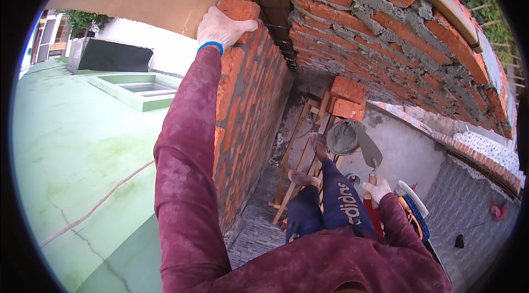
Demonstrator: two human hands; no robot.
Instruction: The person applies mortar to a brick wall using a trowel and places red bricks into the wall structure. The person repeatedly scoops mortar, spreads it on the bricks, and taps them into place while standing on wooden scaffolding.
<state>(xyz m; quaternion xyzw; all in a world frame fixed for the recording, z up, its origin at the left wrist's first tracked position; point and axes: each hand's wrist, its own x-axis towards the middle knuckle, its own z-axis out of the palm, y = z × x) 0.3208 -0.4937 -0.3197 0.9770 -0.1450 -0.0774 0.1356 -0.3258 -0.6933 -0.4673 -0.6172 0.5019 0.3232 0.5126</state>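
maroon sleeve (184,183) leads to the left hand (220,27) clasping an orange-red brick (242,11).

Wooden planks (290,154), bricks (348,90), mortar bucket (329,144)

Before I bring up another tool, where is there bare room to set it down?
The grey tiled floor between the blue-and-orange bundle and the pink cloth looks mostly bare. Crowded around the wooden stand: feet, bricks, the mortar bucket and trowel.

Large pale lettering (348,205), along the right leg, dark blue trousers (332,191)
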